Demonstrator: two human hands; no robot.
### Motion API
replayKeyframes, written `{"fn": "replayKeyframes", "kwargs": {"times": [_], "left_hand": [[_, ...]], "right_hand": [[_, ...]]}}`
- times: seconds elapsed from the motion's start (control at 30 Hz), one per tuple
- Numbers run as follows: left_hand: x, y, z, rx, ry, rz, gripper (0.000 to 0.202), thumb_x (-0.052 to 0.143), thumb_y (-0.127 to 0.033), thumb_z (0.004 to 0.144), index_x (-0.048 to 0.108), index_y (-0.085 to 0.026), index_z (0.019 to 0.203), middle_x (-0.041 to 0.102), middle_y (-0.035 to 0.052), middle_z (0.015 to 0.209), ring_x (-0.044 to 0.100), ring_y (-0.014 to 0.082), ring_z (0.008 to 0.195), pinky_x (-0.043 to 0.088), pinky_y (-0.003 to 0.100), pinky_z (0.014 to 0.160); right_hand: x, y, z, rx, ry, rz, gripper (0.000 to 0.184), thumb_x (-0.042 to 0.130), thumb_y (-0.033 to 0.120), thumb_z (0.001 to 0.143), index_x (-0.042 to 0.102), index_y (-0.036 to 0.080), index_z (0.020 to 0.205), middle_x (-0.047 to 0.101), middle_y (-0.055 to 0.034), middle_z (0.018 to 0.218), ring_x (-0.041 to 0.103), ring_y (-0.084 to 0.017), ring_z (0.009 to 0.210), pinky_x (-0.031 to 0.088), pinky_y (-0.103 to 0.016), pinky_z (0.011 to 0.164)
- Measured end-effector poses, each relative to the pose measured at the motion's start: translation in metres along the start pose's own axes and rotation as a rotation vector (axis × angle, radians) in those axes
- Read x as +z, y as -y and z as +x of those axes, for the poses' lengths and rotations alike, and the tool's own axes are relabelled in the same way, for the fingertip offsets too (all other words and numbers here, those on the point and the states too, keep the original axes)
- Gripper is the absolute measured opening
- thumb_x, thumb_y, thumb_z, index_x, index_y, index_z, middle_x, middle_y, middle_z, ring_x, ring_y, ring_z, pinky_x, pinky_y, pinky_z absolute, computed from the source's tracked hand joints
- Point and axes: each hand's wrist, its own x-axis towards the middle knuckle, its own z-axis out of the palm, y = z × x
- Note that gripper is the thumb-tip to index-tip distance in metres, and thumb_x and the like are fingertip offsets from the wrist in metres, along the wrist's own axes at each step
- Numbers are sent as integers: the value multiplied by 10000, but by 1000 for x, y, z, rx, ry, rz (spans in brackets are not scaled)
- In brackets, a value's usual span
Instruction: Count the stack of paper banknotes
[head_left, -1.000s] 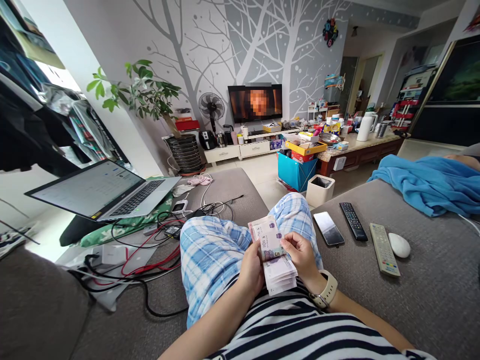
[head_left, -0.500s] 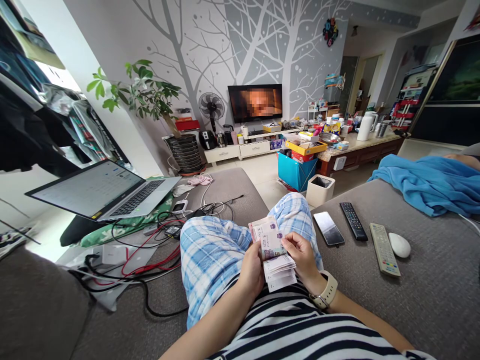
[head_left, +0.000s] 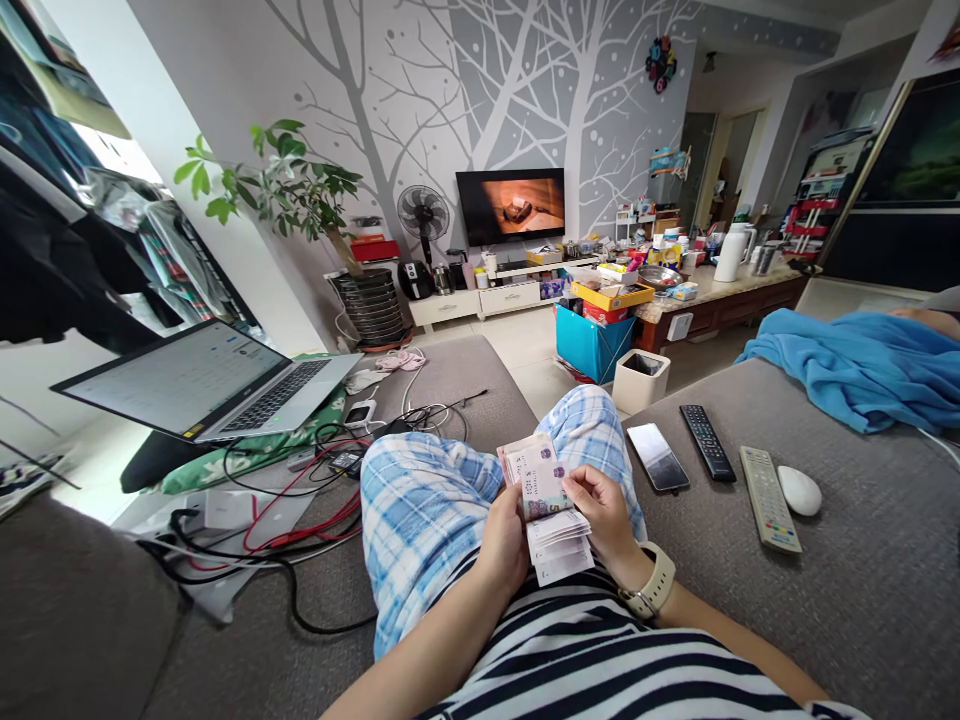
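A stack of banknotes is held over my lap, its upper part fanned slightly and several lower ends folded down toward my striped shirt. My left hand is closed around the stack's left side, thumb on top. With thumb and finger, my right hand pinches the right edge of the top note; a pale-strapped watch is on that wrist. Both hands rest above my crossed legs in blue plaid trousers. Fingers beneath the notes are hidden.
Right of my knee on the grey sofa lie a phone, a black remote, a grey remote and a white mouse. To the left are a laptop and tangled cables. A white bin stands ahead.
The picture on the television differs. Both hands and the banknotes stay practically in place.
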Motion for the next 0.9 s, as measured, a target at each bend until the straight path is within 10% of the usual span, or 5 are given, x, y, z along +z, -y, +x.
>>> {"fn": "replayKeyframes", "kwargs": {"times": [0.9], "left_hand": [[-2, 2, 1, -5, -10, 8, 308, 605, -190, 763, 698, -89, 1039, 770, 120, 891, 731, 299, 890, 570, 408, 845]], "right_hand": [[-1, -6, 0, -15, 2, -18, 288, 612, 442, 837, 597, 194, 693, 556, 9, 628, 490, -153, 592, 393, -262, 560]]}}
